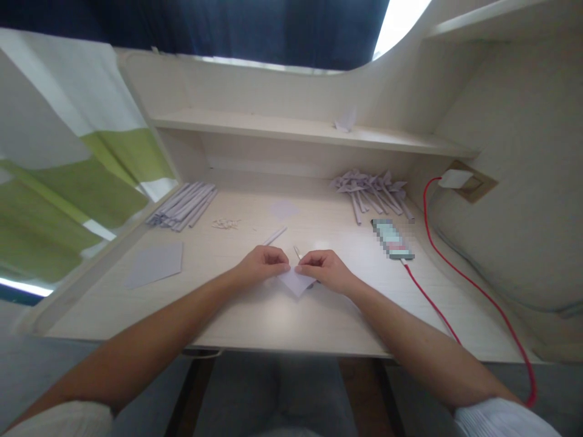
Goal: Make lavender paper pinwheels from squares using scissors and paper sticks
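A small pale lilac paper square (296,283) lies on the light wooden desk (255,315), one corner pointing toward me. My left hand (263,263) pinches its upper left edge with curled fingers. My right hand (324,268) pinches the upper right edge, fingertips almost meeting the left ones. Just beyond my fingers lie a rolled paper stick (274,236) and a short thin stick (297,251).
A flat paper sheet (155,264) lies at the left, a bundle of rolled paper sticks (183,206) behind it. Small white bits (225,224) and another square (284,210) lie mid-desk. Finished paper pinwheels (371,188) are piled back right. A phone (392,239) with a red cable (460,285) lies right.
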The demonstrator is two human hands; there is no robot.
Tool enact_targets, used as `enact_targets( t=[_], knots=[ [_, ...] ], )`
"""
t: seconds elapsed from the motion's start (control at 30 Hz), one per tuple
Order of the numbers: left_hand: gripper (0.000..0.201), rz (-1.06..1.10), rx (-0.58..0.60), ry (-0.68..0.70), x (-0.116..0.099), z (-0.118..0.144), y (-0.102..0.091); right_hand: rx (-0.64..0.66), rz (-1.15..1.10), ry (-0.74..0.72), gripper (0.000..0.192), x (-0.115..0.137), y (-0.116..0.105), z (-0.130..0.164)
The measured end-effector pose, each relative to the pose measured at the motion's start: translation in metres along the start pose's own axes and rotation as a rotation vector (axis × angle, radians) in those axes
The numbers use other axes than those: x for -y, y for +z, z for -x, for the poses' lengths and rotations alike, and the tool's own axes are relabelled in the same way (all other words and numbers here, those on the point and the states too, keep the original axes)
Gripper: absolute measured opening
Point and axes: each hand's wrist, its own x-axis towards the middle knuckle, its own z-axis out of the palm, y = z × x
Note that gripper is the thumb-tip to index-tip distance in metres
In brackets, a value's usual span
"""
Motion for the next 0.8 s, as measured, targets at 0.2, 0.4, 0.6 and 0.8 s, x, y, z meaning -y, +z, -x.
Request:
enact_targets(
  t=[0.2, 0.4, 0.6, 0.8],
  knots=[
    [0.023, -0.046, 0.006, 0.015, 0.004, -0.002, -0.003, -0.017, 0.061, -0.024, 0.022, -0.003, -0.001, -0.002],
    [0.023, -0.078, 0.024, 0.014, 0.011, -0.003, -0.004, -0.036, 0.038, -0.006, 0.023, -0.001, 0.002, -0.001],
    [0.022, -0.085, 0.031, -0.002, 0.010, -0.002, -0.007, -0.035, 0.063, 0.030, 0.022, -0.002, -0.002, -0.002],
    [0.020, 0.008, -0.017, -0.032, 0.009, -0.002, -0.010, -0.034, 0.069, 0.048, 0.025, -0.004, -0.005, -0.003]
  ],
)
